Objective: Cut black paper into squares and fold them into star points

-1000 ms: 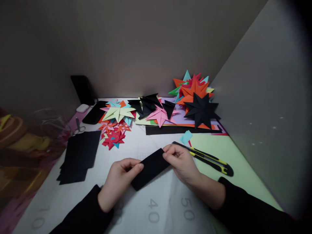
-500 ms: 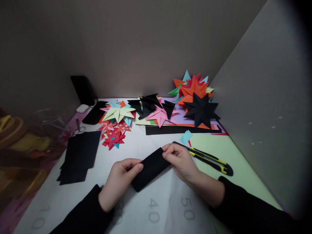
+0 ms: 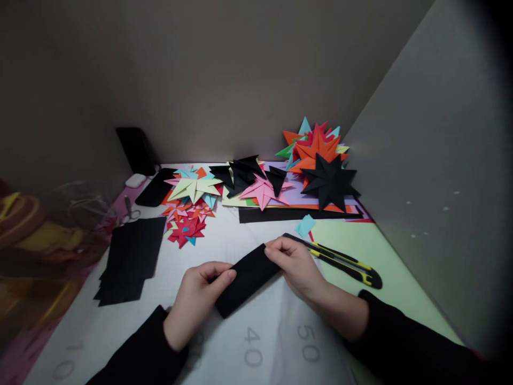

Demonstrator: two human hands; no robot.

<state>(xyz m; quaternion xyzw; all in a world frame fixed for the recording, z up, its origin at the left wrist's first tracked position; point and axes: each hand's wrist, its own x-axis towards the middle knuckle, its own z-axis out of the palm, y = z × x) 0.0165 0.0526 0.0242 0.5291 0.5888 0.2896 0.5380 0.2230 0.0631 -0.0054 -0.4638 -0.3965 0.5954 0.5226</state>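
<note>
A folded black paper rectangle (image 3: pixel 248 280) is held slantwise between my two hands, over the white mat with printed numbers (image 3: pixel 224 350). My left hand (image 3: pixel 200 297) pinches its left part, the thumb lying on top. At its upper right end, the fingers and thumb of my right hand (image 3: pixel 294 264) are closed on the paper. Just beyond my right hand lies a black and yellow utility knife (image 3: pixel 348 267), its far end partly hidden by the hand.
Black paper sheets (image 3: pixel 134 251) lie at the left, with scissors (image 3: pixel 129 211) behind them. Folded paper stars (image 3: pixel 194 187) and black folded pieces (image 3: pixel 240 176) sit at the back. A black star (image 3: pixel 332 182) leans at the back right. A phone (image 3: pixel 154 187) lies back left.
My right thumb and fingers have shifted slightly at the paper's upper edge. Both hands otherwise keep their hold on the black paper.
</note>
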